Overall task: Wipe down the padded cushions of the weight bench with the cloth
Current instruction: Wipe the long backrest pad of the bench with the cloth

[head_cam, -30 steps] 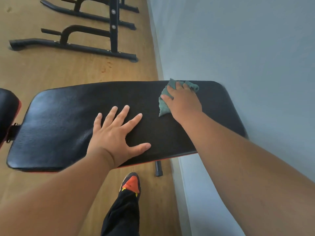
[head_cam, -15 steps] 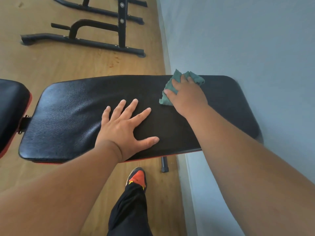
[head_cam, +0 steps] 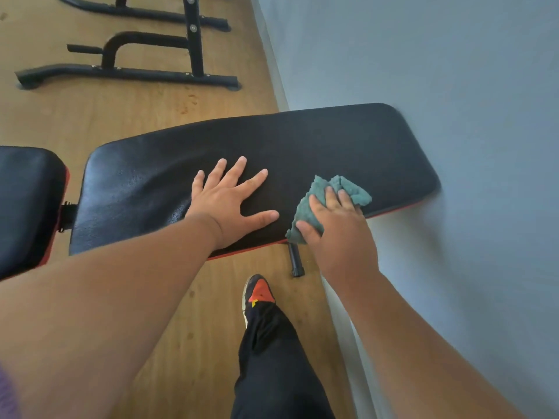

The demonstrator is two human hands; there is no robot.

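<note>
Head view was the only one I had, looking down over both forearms at the weight bench. Its long black back cushion [head_cam: 302, 152] ran from lower left to upper right, with the far end close against a pale blue-grey wall [head_cam: 438, 71]. A second, shorter seat cushion [head_cam: 27, 204] sat just beside it at the left edge, red trim showing along the near sides of both.

My left hand [head_cam: 230, 204] lay flat on the middle of the back cushion, palm down, fingers straight and spread wide, thumb out toward the right. It held nothing.

My right hand [head_cam: 332, 228] was at the near edge of the same cushion, just beside the left thumb. Its fingers were bent over a crumpled teal cloth [head_cam: 314, 204] and pressed it onto the padding, the thumb against the cloth's lower corner. Part of the cloth bunched out past the fingertips, and its lower corner hung at the cushion's red edge.

Below the cushion a short black bench foot [head_cam: 295, 260] stuck out over the wooden floor [head_cam: 187, 313]. My dark trouser leg and a shoe with an orange toe [head_cam: 260, 291] stood near it. Black metal rack frames [head_cam: 127, 72] rested on the floor well beyond the bench.
</note>
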